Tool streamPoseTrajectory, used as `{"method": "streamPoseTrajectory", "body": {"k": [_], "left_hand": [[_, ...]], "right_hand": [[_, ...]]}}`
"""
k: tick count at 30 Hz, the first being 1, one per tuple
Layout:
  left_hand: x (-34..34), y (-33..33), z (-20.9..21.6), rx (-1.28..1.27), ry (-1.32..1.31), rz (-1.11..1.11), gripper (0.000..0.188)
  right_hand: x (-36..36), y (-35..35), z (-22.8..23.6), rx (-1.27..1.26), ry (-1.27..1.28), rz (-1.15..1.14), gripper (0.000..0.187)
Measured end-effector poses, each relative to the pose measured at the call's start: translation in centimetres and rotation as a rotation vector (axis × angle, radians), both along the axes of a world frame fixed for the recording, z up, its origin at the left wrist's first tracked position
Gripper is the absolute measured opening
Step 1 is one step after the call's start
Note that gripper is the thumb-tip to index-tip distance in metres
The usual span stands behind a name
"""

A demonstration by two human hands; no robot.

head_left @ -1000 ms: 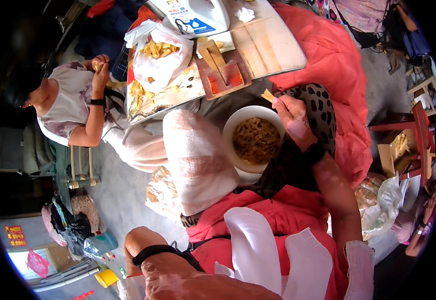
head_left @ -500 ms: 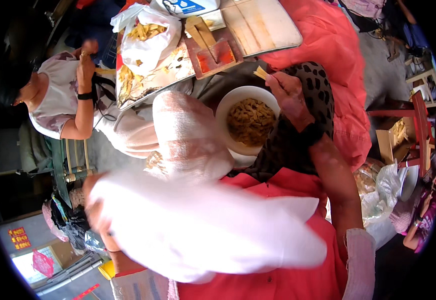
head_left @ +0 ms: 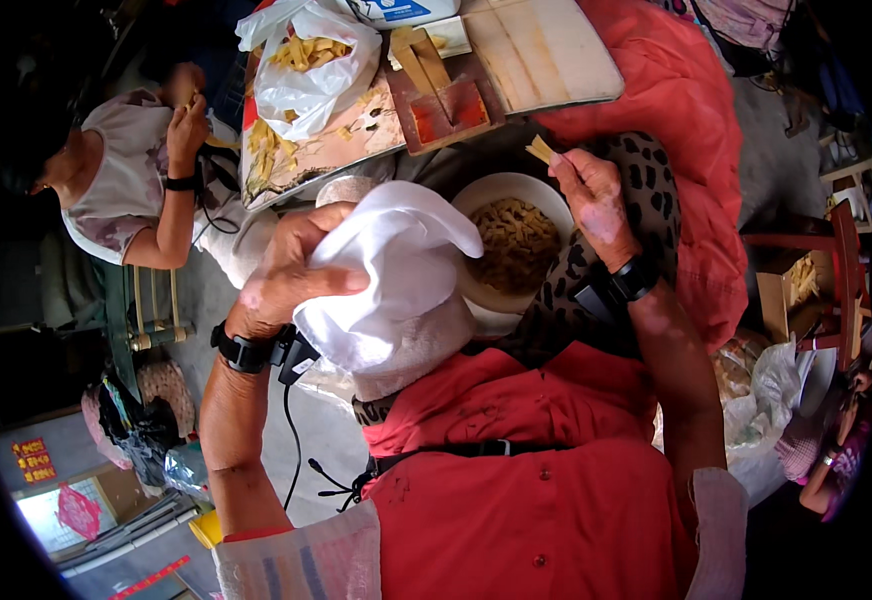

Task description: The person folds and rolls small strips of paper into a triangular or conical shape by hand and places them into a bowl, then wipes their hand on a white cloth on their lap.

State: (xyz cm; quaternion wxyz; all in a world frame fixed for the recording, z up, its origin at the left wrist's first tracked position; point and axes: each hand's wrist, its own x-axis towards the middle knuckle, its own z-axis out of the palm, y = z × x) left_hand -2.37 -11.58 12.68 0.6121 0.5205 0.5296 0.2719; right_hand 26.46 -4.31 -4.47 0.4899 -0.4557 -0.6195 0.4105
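My left grip (head_left: 296, 268) is holding white cloth (head_left: 388, 272), my right grip (head_left: 596, 198) yellow strips (head_left: 539, 149), pieces (head_left: 512, 250) already filling a bowl (head_left: 512, 184), bagged strips (head_left: 308, 52) remaining.

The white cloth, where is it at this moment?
In the head view, the white cloth is left of centre, held in the left hand, left of the white bowl.

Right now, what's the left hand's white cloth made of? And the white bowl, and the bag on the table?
White cloth: probably matte cotton; it hangs in soft folds. White bowl: smooth rim, maybe plastic or enamel; can't tell. Bag: thin, slightly shiny plastic, probably; it's crinkled.
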Motion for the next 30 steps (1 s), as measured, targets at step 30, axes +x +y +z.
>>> {"method": "streamPoseTrajectory", "body": {"k": [30], "left_hand": [[-5.9, -4.0, -3.8, 0.934, 1.024, -0.374, 0.042]], "right_hand": [[-0.1, 0.1, 0.5, -0.023, -0.044, -0.013, 0.023]]}}
